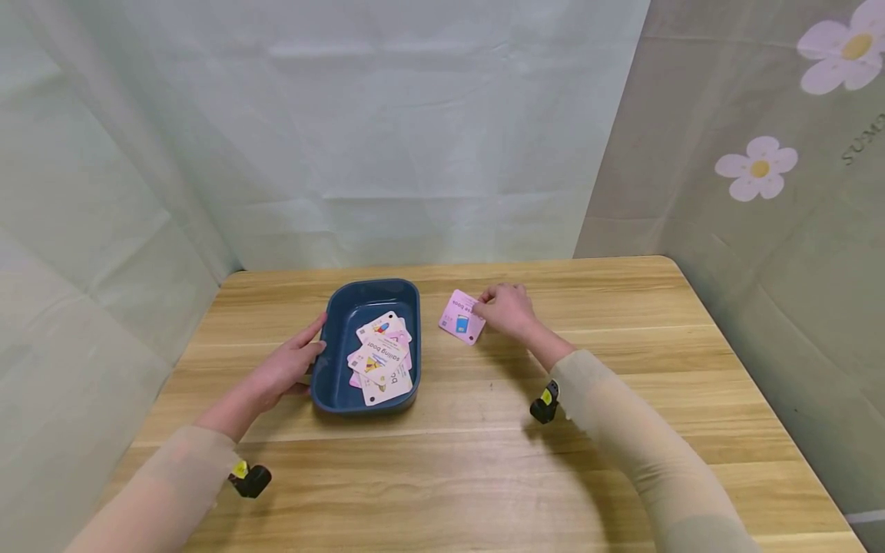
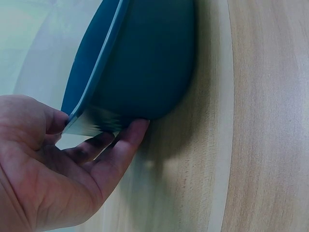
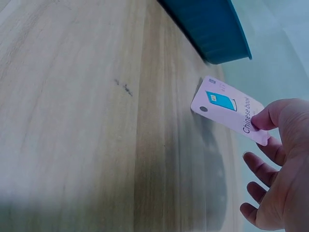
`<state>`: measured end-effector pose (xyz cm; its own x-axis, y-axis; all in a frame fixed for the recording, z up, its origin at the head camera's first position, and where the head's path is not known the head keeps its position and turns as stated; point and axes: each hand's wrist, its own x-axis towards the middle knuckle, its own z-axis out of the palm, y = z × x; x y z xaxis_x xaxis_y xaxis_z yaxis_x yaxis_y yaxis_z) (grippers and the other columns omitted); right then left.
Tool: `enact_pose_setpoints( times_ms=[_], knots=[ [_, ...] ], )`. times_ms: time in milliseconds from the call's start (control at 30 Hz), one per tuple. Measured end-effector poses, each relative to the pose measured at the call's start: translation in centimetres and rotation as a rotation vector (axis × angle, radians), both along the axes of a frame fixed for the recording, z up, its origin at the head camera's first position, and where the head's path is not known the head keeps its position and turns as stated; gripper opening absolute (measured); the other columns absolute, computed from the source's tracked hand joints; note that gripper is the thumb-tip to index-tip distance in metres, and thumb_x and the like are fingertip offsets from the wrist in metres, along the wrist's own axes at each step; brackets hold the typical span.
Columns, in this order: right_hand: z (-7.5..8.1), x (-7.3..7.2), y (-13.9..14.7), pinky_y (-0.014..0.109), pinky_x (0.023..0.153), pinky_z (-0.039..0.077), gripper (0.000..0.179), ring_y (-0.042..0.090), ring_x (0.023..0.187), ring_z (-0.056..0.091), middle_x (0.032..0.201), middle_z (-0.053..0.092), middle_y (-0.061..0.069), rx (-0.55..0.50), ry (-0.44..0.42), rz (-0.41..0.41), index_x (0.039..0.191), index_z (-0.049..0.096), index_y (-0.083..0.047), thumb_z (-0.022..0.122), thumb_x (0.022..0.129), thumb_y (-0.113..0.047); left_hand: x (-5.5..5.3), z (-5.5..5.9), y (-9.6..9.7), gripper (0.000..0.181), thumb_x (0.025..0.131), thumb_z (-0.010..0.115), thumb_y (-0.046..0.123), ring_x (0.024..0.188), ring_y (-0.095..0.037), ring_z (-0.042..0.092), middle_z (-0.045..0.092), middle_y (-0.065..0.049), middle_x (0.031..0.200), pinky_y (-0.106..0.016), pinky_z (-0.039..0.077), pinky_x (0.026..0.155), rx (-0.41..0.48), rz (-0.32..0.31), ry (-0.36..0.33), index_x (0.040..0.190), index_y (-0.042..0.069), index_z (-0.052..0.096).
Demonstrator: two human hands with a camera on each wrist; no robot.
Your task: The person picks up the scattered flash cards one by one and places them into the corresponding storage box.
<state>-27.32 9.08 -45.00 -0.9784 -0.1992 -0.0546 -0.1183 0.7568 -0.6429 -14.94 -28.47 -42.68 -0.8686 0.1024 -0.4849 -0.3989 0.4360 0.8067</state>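
Observation:
A dark blue plastic bin (image 1: 365, 411) stands left of centre, several picture cards (image 1: 380, 357) piled loosely inside it. At its left side my left hand (image 1: 293, 365) grips the wall, thumb at the rim and fingertips (image 2: 140, 126) against the outside. To the right of the bin, my right hand (image 1: 508, 311) pinches a pink card (image 1: 458, 319) by one edge between thumb and fingers. The right wrist view shows "Chinese book" and a blue book picture on this card (image 3: 224, 101). It is tilted, casting a shadow on the wood.
Both hands work over a wooden table (image 1: 442, 476) with rounded far corners. A pale cloth backdrop (image 1: 415, 138) rises behind its far edge, and a grey-green sheet with flowers (image 1: 759, 169) hangs at the right. Each sleeve carries a small black wrist camera (image 1: 544, 407).

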Motion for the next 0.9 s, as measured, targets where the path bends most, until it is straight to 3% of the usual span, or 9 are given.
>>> enact_pose_setpoints(
  times_ms=[233,500,700,900],
  knots=[
    [0.2,-0.2,0.2,0.052,0.112,0.028,0.019,0.03,0.112,0.045,0.106,0.067,0.006,-0.009,-0.007,-0.011,0.098,0.072,-0.012,0.07,0.093,-0.03,-0.1,-0.1,0.1,0.062,0.113,0.03,0.029,0.13,-0.046,0.046,0.008,-0.03,0.166,-0.046,0.054,0.085,-0.001,0.008,0.0,0.163,0.04,-0.004],
    [0.4,-0.3,0.4,0.05,0.108,0.032,0.022,0.032,0.115,0.044,0.113,0.065,0.008,-0.015,-0.007,-0.031,0.1,0.072,-0.011,0.068,0.094,-0.031,-0.2,0.0,0.2,0.062,0.113,0.03,0.028,0.131,-0.047,0.045,0.007,-0.029,0.167,-0.044,0.053,0.084,0.004,0.005,0.002,0.163,0.039,-0.004],
    [0.9,-0.3,0.6,0.052,0.118,0.021,0.021,0.032,0.12,0.042,0.113,0.065,0.008,-0.051,-0.019,-0.043,0.1,0.072,-0.011,0.068,0.093,-0.03,-0.2,-0.1,0.2,0.062,0.113,0.03,0.029,0.133,-0.048,0.043,0.005,-0.029,0.167,-0.044,0.054,0.084,0.001,0.004,0.002,0.163,0.04,-0.004],
    [1.3,-0.3,1.0,0.048,0.099,0.039,0.022,0.031,0.115,0.043,0.112,0.065,0.009,-0.079,-0.007,-0.046,0.101,0.072,-0.01,0.067,0.091,-0.03,-0.2,-0.2,0.2,0.062,0.113,0.03,0.028,0.13,-0.048,0.045,0.006,-0.029,0.167,-0.042,0.054,0.082,0.011,0.005,0.005,0.163,0.039,-0.004]
  ],
)
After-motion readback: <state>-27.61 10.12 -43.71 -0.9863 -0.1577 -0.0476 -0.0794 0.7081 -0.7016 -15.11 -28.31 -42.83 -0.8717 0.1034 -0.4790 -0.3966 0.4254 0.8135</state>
